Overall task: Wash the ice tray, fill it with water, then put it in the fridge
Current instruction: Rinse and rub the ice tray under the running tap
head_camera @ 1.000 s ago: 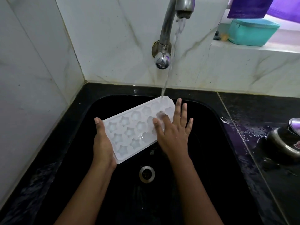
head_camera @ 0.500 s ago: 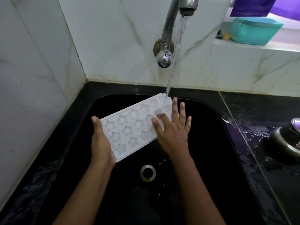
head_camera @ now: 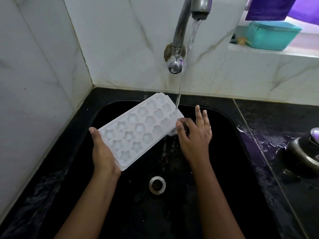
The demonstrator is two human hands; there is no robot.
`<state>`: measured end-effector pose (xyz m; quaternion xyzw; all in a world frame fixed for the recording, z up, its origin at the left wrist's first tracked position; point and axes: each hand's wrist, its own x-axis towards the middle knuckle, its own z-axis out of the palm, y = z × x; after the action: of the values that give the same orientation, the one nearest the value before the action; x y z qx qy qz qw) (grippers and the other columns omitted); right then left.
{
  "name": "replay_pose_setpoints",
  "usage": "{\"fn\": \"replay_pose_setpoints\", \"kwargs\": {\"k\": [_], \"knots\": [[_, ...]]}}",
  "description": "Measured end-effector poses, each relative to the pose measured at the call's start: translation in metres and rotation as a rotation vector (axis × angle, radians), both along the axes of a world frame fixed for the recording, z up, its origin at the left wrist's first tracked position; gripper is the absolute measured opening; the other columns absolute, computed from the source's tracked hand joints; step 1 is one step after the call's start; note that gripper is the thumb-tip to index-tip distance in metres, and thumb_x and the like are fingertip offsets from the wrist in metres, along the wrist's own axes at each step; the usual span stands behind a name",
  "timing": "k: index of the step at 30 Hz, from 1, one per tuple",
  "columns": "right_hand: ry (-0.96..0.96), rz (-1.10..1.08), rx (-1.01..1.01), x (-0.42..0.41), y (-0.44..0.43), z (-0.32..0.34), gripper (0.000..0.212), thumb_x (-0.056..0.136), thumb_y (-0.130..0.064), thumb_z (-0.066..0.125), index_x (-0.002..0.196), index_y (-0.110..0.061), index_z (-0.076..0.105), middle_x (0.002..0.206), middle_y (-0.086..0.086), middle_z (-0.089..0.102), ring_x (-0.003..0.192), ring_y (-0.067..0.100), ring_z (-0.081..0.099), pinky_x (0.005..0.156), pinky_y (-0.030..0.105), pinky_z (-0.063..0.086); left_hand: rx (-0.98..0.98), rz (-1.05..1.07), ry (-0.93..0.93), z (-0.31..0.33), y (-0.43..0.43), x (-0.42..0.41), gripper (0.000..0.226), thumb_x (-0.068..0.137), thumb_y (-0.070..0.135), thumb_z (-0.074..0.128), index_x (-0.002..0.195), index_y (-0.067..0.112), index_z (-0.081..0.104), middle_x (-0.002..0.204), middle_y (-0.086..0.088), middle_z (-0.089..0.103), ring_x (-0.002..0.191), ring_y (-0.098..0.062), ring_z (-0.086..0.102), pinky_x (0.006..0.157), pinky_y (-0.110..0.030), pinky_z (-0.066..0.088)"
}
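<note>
Held tilted over a black sink (head_camera: 224, 178), moulds up: white ice tray (head_camera: 138, 130). Gripped at its near end by the left hand (head_camera: 103, 154), thumb along the edge, fingers hidden beneath. Pinched at its far right edge by thumb and curled forefinger of the right hand (head_camera: 195, 137), other fingers spread. Struck there by the water stream (head_camera: 191, 37) from the tap (head_camera: 180, 30).
</note>
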<state>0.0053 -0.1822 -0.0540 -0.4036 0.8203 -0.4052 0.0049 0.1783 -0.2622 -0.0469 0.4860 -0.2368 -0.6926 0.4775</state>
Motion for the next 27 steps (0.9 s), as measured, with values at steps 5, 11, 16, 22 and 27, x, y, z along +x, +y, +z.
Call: {"fn": "replay_pose_setpoints", "kwargs": {"k": [5, 11, 16, 22, 27], "knots": [[0.023, 0.002, 0.042, 0.003, -0.003, -0.002, 0.019, 0.089, -0.027, 0.059, 0.107, -0.023, 0.066, 0.158, -0.002, 0.014, 0.146, 0.015, -0.001, 0.114, 0.048, 0.006, 0.008, 0.033, 0.037, -0.001, -0.001, 0.002, 0.059, 0.091, 0.071, 0.032, 0.11, 0.024, 0.062, 0.099, 0.001, 0.069, 0.089, -0.017, 0.068, 0.072, -0.033, 0.054], [0.088, 0.073, 0.102, 0.018, -0.009, -0.004, 0.025, 0.092, -0.036, 0.052, 0.111, -0.025, 0.064, 0.159, 0.0, 0.009, 0.146, 0.015, -0.005, 0.115, 0.048, 0.0, 0.005, -0.03, 0.024, -0.003, 0.003, -0.003, 0.059, 0.089, 0.073, 0.033, 0.103, 0.025, 0.063, 0.1, 0.0, 0.07, 0.089, -0.018, 0.068, 0.071, -0.034, 0.053], [0.088, 0.119, 0.254, 0.015, -0.006, -0.005, 0.037, 0.093, -0.052, 0.042, 0.116, -0.03, 0.06, 0.159, -0.005, -0.007, 0.143, 0.011, -0.019, 0.113, 0.044, -0.011, -0.005, -0.055, 0.027, -0.004, 0.006, -0.004, 0.057, 0.088, 0.074, 0.033, 0.098, 0.027, 0.064, 0.103, -0.002, 0.07, 0.091, -0.019, 0.069, 0.071, -0.034, 0.054], [0.18, 0.09, 0.23, 0.019, -0.005, -0.007, 0.043, 0.092, -0.058, 0.04, 0.118, -0.028, 0.057, 0.159, -0.004, -0.013, 0.143, 0.013, -0.021, 0.111, 0.043, -0.014, 0.001, -0.072, 0.003, -0.004, 0.009, -0.007, 0.059, 0.088, 0.075, 0.033, 0.102, 0.026, 0.064, 0.104, -0.003, 0.07, 0.094, -0.021, 0.068, 0.075, -0.036, 0.054], [0.173, 0.094, 0.285, 0.011, -0.003, -0.008, 0.044, 0.092, -0.06, 0.036, 0.114, -0.032, 0.061, 0.159, -0.005, -0.009, 0.143, 0.013, -0.02, 0.113, 0.046, -0.013, -0.011, -0.041, 0.014, -0.002, 0.007, -0.004, 0.056, 0.089, 0.073, 0.033, 0.096, 0.027, 0.064, 0.102, -0.001, 0.07, 0.091, -0.019, 0.069, 0.073, -0.035, 0.054]]}}
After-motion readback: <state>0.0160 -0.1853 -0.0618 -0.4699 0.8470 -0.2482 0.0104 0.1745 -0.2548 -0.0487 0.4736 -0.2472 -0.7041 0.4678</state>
